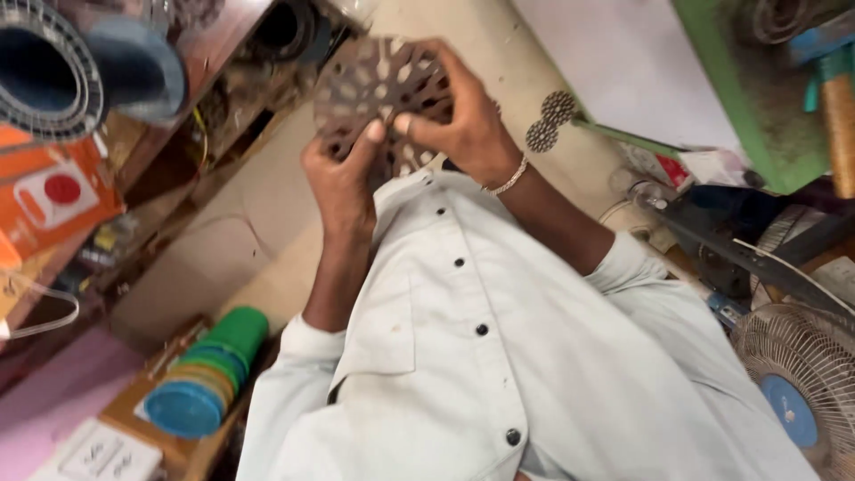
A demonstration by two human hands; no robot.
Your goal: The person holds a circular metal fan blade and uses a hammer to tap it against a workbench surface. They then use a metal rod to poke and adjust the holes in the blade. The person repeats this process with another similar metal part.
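Fingers of both my hands are clamped on one round perforated metal disc (385, 93), held up far in the scene, just above my shirt front: left hand (341, 178) pinches its near-left rim with the thumb up on the face, right hand (463, 116) grips the right rim with fingers spread over the cut-outs. I judge the disc stiff and fairly light, thin stamped sheet, with edges around the holes that could bite; the rim looks the safest place to hold it.

Counting largest to smallest: one caged table fan (802, 392) near right, one stack of coloured round lids (209, 374) near left, two small perforated discs (549, 120) lying touching on the far-right surface, one bracelet (508, 180) on my right wrist.
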